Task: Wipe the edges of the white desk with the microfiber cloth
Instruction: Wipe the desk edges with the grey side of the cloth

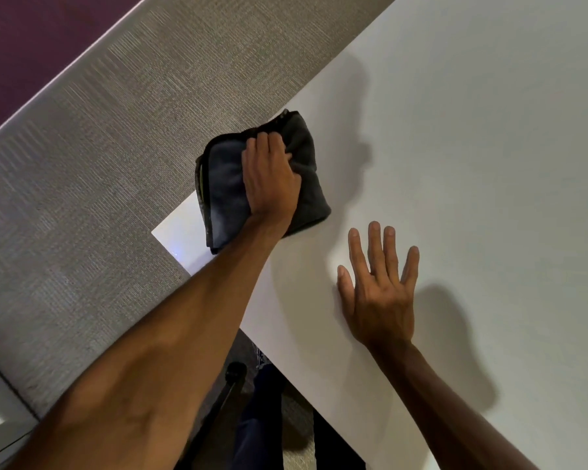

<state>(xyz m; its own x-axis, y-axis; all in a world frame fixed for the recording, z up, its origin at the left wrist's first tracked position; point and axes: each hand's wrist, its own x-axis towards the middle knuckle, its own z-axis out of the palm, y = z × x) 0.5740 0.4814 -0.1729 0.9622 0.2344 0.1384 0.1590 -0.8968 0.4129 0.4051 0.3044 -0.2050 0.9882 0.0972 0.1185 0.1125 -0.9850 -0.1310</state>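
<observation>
The left grip [270, 184] lies on top of the folded dark cloth [223, 184]. Its fingers curl down into the fabric and grasp it, so the cloth bunches beside the knuckles. The cloth sits on the white table [472, 164] at its left edge, near the corner, and its outer side laps over that edge above the grey surface [92, 171] beyond. The right grip [381, 300] is released. It rests palm down on the bare table with all 5 fingers straight and spread, holding nothing, near the cloth but apart from it, to its right and closer to the person. Both forearms are bare. Each grip throws a soft shadow on the table to its right. Below the table's near edge a dark trouser leg [262, 418] shows, with a black rod-like thing [233, 378] beside it that is too dim to tell. A purple area [31, 39] fills the upper left corner.
</observation>
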